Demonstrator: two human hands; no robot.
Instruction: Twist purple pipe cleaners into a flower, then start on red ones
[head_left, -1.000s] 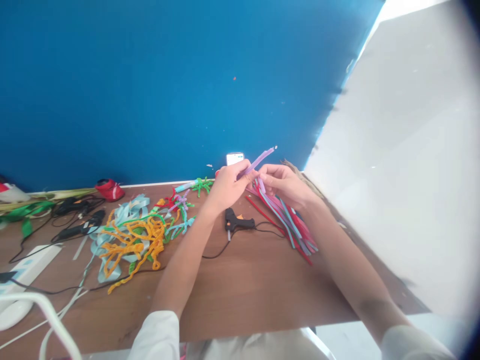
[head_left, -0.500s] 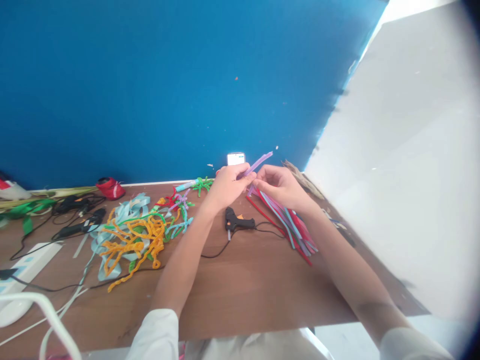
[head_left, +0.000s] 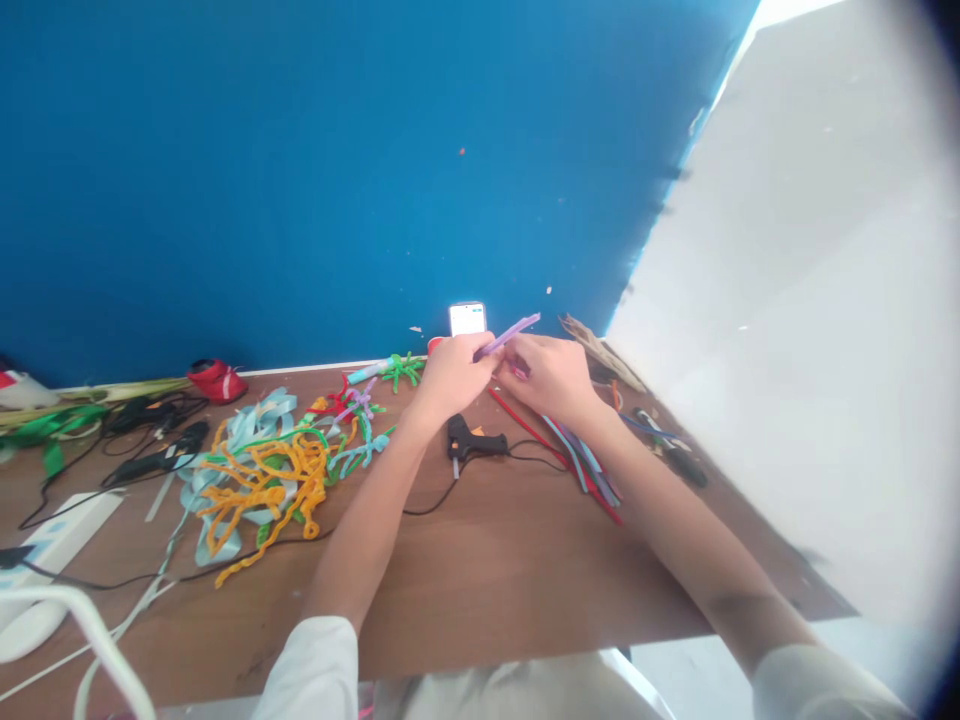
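My left hand (head_left: 459, 372) pinches a few purple pipe cleaners (head_left: 511, 334), whose free ends stick out up and to the right. Close against it, my right hand (head_left: 551, 376) has its fingers curled around the lower end of the same pipe cleaners; the exact grip is hidden. A pinkish bit shows between the right fingers. Beneath my right hand and forearm lies a bundle of red, blue and purple pipe cleaners (head_left: 579, 458), partly covered. A black glue gun (head_left: 478, 442) rests on the table below my hands.
A phone (head_left: 467, 318) leans at the blue wall. To the left lie yellow pipe-cleaner pieces (head_left: 289, 475), light blue ribbon (head_left: 262, 415) and a green pipe-cleaner piece (head_left: 403, 370). A white power strip (head_left: 67, 535) and cables are at far left. Tools (head_left: 679, 455) lie right.
My right hand has moved slightly left, against my left hand, and its fingers have curled in more. It now covers more of the bundle. The purple pipe cleaners tilt a little lower.
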